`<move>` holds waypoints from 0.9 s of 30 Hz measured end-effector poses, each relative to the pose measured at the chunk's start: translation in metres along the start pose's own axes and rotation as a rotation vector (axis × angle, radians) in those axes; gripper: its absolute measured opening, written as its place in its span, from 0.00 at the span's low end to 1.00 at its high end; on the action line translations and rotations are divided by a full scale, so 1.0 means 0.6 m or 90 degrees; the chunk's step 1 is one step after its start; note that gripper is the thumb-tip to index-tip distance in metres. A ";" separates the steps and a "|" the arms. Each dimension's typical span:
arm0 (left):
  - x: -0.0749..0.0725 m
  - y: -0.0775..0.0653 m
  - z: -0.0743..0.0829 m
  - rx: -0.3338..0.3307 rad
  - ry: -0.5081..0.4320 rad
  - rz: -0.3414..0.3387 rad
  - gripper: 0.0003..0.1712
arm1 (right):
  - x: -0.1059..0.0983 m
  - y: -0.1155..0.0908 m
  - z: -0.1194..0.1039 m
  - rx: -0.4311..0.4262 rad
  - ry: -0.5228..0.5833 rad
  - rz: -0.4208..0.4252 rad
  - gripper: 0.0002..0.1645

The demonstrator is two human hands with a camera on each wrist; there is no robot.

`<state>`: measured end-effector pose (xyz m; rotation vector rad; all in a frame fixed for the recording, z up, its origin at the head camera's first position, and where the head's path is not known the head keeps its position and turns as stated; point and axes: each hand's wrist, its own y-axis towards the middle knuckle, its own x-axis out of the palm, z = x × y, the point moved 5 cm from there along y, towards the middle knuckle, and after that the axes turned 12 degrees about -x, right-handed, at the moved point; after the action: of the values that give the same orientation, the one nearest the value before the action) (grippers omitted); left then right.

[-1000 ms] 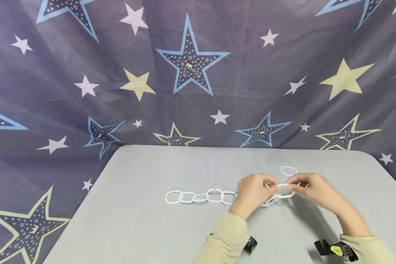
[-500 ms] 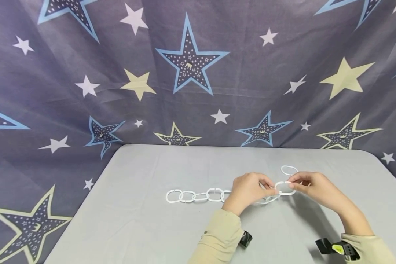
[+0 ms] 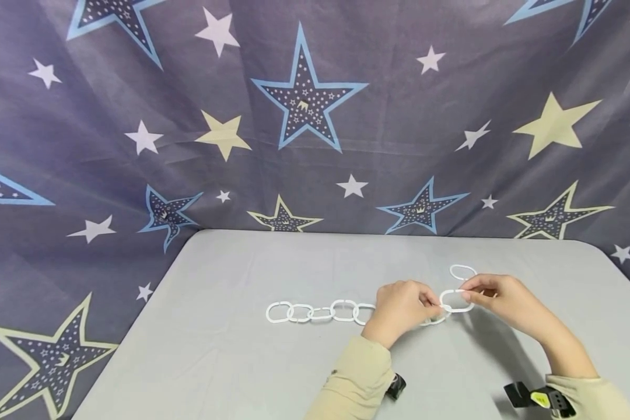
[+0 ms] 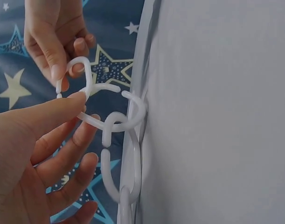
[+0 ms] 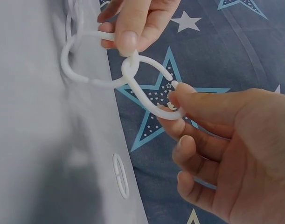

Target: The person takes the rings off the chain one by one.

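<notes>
A right hand (image 3: 496, 294) pinches a white oval plastic link (image 3: 458, 310) at the right of a grey table (image 3: 199, 350); the left hand (image 3: 401, 309) pinches the joined white plastic chain (image 3: 311, 314), whose left end only the head view shows; tabletop extends to left and far edges.

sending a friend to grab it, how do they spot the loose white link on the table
On the grey table, look just beyond the person's right hand. The loose white link is an oval ring lying there; unlike its neighbours, it isn't hooked into the chain.
</notes>
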<state>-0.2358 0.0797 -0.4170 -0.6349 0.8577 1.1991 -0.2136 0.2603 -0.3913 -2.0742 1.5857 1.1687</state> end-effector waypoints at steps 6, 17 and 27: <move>-0.010 0.003 -0.013 -0.015 -0.044 0.000 0.04 | 0.002 0.001 -0.002 0.013 -0.009 0.025 0.11; -0.020 0.011 -0.027 -0.012 -0.062 0.014 0.04 | 0.015 0.002 0.004 0.040 -0.011 0.028 0.11; -0.026 0.017 -0.032 -0.024 -0.063 0.032 0.04 | 0.024 0.005 0.007 0.056 -0.003 0.006 0.14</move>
<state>-0.2520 0.0582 -0.4142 -0.5829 0.7736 1.2846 -0.2168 0.2519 -0.4039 -2.0093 1.6167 1.0866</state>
